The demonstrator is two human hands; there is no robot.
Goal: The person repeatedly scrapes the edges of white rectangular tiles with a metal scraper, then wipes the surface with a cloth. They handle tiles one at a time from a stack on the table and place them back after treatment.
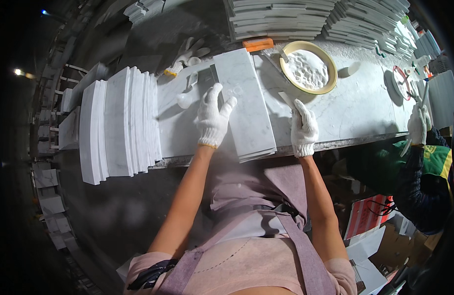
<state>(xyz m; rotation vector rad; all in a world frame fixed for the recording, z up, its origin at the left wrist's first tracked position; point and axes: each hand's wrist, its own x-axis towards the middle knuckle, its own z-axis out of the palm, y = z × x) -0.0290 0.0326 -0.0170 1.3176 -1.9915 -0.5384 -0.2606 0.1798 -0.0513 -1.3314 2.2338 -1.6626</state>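
My left hand (213, 118), in a white knit glove, lies flat with fingers spread on the left edge of a stack of long white marble tiles (246, 105) on the stone workbench (355, 105). My right hand (303, 127), also gloved, grips a thin flat blade (286, 100) that points up and left beside the stack. A round tan bowl (308, 68) of white paste sits just beyond the blade.
A row of curved marble pieces (119, 123) stands on edge at the left. Spare gloves (187, 55) and an orange-handled tool (258, 44) lie at the back. Stacked tiles (286, 19) fill the far side. A co-worker's gloved hand (418, 123) works at right.
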